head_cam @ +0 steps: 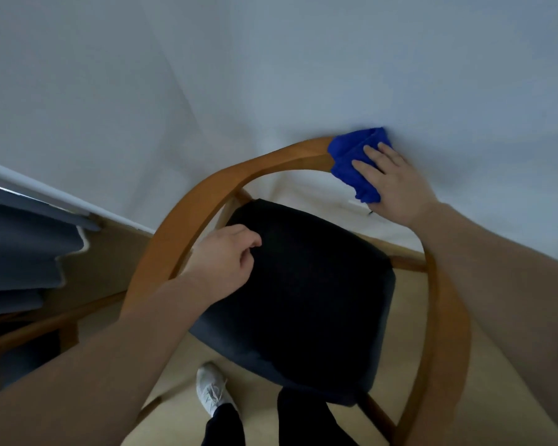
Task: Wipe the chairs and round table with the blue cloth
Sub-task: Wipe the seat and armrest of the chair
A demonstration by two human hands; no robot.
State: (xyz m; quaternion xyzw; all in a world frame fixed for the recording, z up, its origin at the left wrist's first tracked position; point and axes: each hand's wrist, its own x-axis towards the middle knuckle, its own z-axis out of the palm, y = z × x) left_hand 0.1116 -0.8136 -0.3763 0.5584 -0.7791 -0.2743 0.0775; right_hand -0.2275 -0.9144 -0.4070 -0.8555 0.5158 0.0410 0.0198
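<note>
White wall [271, 59], beige carpet floor [411, 317]. Curved wooden chair rail [239, 175] loops round dark padded seat [303, 300]. Folded blue cloth [351, 156] sits on the rail's far top, pressed down by right hand [397, 185], fingers straight, thumb hidden. At the rail's left side, left hand [223, 255] has its fingers curled over the seat edge; can't tell if it grips anything. Chair legs mostly hidden. Grey curtain [20, 246] cut off at left.
</note>
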